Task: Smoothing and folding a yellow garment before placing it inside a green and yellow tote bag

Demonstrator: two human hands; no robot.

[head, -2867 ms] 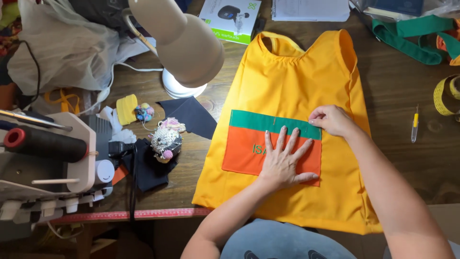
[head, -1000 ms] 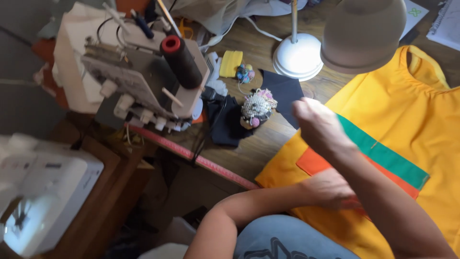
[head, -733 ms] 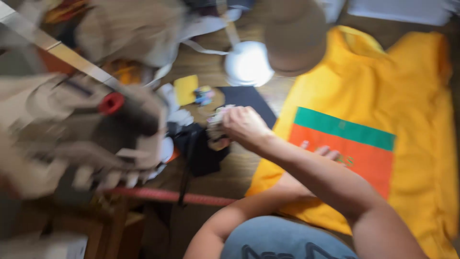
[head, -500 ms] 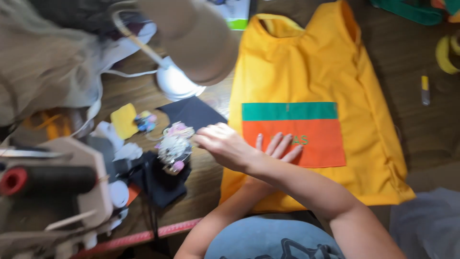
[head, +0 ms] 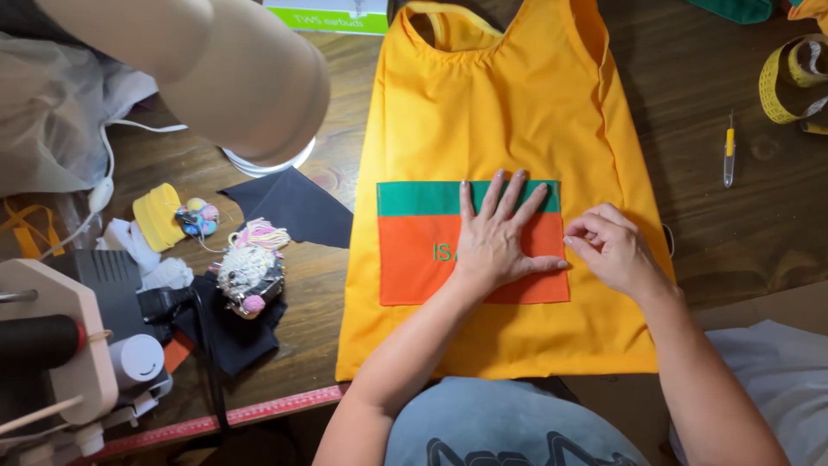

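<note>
Yellow apron (head: 509,112): flat on wooden desk (head: 716,233). Orange pocket (head: 431,259), green-banded, at centre. Left hand (head: 496,237): fingers spread, flat, pressing pocket. Right hand (head: 612,250): fingertips pinched at pocket's right edge; contents not discernible. Step judged: pinning pocket. Pincushion (head: 248,276) left; seam ripper (head: 730,155) right.

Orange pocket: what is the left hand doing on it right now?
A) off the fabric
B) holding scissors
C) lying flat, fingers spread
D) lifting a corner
C: the left hand lies flat with fingers spread across the orange pocket and its green band.
</note>
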